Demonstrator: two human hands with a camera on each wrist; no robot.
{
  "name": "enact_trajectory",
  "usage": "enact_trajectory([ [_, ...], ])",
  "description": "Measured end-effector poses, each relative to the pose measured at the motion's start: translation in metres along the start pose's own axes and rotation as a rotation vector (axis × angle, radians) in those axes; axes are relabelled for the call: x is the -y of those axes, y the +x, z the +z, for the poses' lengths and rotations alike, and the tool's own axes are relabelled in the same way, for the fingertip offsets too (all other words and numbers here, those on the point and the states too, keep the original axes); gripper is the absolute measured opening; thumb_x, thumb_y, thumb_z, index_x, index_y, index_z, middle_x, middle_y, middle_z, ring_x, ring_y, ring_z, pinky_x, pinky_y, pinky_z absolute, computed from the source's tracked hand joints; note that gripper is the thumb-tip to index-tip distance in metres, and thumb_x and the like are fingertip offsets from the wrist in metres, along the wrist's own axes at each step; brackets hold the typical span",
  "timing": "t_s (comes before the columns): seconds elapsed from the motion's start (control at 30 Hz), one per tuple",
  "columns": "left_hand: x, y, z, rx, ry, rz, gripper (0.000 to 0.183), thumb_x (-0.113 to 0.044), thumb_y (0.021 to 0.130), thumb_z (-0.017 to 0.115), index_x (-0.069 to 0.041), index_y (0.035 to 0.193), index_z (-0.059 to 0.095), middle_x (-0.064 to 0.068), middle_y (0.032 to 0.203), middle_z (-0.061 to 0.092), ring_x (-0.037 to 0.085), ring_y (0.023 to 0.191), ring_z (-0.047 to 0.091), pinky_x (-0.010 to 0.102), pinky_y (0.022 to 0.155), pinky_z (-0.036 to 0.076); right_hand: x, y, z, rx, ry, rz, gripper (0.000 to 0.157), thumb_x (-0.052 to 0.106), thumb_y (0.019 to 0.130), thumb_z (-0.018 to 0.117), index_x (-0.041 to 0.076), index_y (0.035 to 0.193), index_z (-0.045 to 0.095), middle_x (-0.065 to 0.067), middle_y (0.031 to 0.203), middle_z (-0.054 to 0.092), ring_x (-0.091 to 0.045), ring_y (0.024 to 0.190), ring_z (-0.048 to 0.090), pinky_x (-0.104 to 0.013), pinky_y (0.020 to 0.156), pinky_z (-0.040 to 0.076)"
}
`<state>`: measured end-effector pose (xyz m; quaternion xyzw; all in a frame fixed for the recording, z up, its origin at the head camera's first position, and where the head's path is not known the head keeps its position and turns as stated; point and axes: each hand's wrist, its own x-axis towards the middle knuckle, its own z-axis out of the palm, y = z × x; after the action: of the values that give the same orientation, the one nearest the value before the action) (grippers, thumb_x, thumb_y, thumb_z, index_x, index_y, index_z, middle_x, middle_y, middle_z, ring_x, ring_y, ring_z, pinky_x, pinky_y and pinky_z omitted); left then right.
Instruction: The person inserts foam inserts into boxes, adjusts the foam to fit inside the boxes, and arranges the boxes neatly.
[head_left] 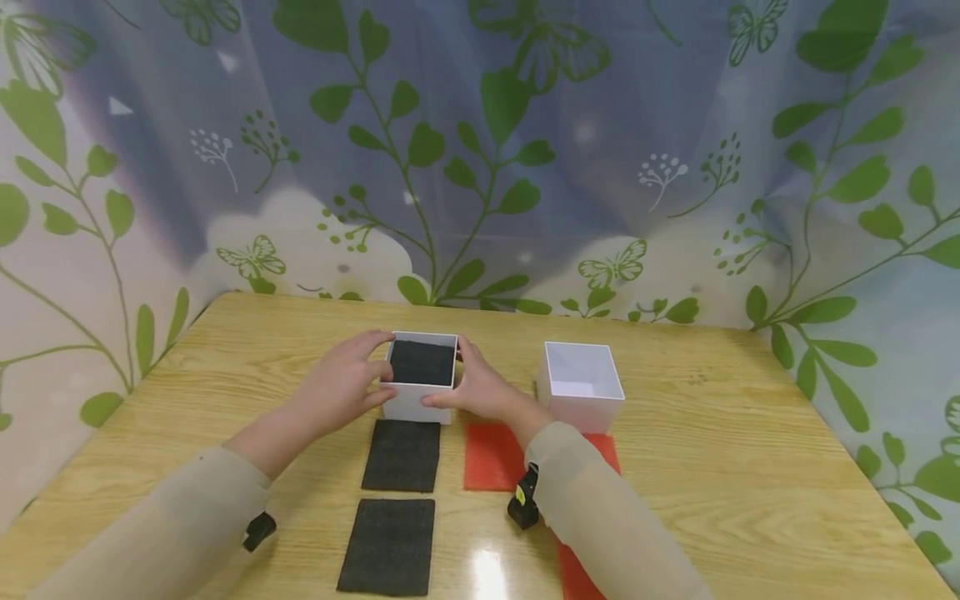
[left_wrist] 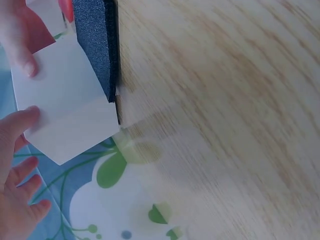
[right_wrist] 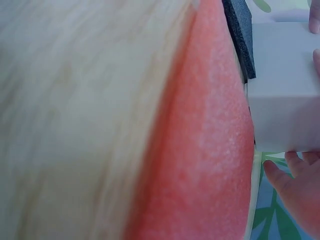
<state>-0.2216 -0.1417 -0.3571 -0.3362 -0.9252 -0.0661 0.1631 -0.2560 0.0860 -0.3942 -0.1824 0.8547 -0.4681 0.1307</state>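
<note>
Indoor nook: wooden table (head_left: 750, 467), leafy curtain (head_left: 450, 192)

Pad (head_left: 423, 363) in box (head_left: 415, 403), second box (head_left: 581, 414) right

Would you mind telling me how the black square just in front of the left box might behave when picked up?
The black square would probably feel light, since its grainy surface looks like foam. It may bend if lifted by one edge, being thin for its width. It seems unlikely to roll, as it lies flat.

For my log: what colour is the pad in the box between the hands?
The pad is black, clearest in the head view.
</note>
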Motion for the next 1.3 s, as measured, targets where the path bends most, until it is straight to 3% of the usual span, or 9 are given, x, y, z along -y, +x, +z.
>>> enact_trajectory([
  [0.17, 0.000, 0.000, 0.001, -0.007, -0.002, 0.017, 0.017, -0.027, 0.081, 0.074, -0.010, 0.079, 0.069, 0.019, 0.131, 0.049, 0.035, 0.124, 0.041, 0.050, 0.098, 0.037, -0.001, 0.002, 0.001, -0.009, 0.020, -0.026, 0.096, 0.038, 0.068, 0.083, 0.020, 0.140, 0.022, -0.005, 0.143, 0.027, -0.023, 0.132, 0.028, -0.047, 0.103, 0.029],
  [0.37, -0.001, 0.001, 0.001, 0.001, -0.005, -0.005, 0.022, -0.029, 0.079, 0.075, -0.008, 0.086, 0.070, 0.019, 0.130, 0.050, 0.035, 0.122, 0.044, 0.050, 0.096, 0.038, -0.002, 0.002, 0.001, -0.005, 0.025, -0.023, 0.097, 0.039, 0.069, 0.082, 0.020, 0.142, 0.020, -0.005, 0.144, 0.026, -0.024, 0.133, 0.027, -0.048, 0.103, 0.029],
  [0.47, -0.004, 0.001, 0.001, 0.037, 0.022, -0.053, 0.040, -0.038, 0.080, 0.073, -0.006, 0.103, 0.068, 0.020, 0.135, 0.044, 0.036, 0.125, 0.039, 0.054, 0.097, 0.035, -0.002, 0.002, 0.001, -0.002, 0.011, -0.015, 0.103, 0.040, 0.069, 0.082, 0.019, 0.145, 0.015, -0.007, 0.146, 0.023, -0.024, 0.134, 0.026, -0.049, 0.103, 0.028],
  [0.63, -0.005, 0.006, 0.004, 0.112, 0.148, -0.145, 0.068, -0.059, 0.078, 0.064, -0.007, 0.123, 0.060, 0.020, 0.147, 0.028, 0.038, 0.134, 0.026, 0.063, 0.102, 0.020, -0.002, 0.002, 0.002, 0.000, -0.011, 0.009, 0.112, 0.042, 0.069, 0.081, 0.018, 0.149, 0.006, -0.008, 0.150, 0.018, -0.025, 0.135, 0.025, -0.049, 0.104, 0.027],
  [0.87, -0.005, 0.017, 0.008, 0.190, 0.227, -0.188, 0.096, -0.079, 0.069, 0.053, -0.007, 0.132, 0.053, 0.019, 0.150, 0.022, 0.037, 0.137, 0.018, 0.063, 0.103, 0.016, -0.005, 0.004, 0.002, -0.013, 0.003, -0.025, 0.102, 0.039, 0.068, 0.083, 0.019, 0.144, 0.017, -0.005, 0.143, 0.027, -0.024, 0.133, 0.028, -0.048, 0.103, 0.029],
  [1.3, -0.007, 0.026, 0.008, 0.262, 0.222, -0.208, 0.107, -0.078, 0.065, 0.059, -0.001, 0.137, 0.044, 0.019, 0.152, 0.017, 0.037, 0.138, 0.014, 0.062, 0.104, 0.017, -0.006, 0.004, 0.003, -0.021, -0.003, -0.038, 0.101, 0.039, 0.067, 0.083, 0.019, 0.143, 0.019, -0.006, 0.140, 0.029, -0.024, 0.131, 0.030, -0.047, 0.102, 0.031],
])
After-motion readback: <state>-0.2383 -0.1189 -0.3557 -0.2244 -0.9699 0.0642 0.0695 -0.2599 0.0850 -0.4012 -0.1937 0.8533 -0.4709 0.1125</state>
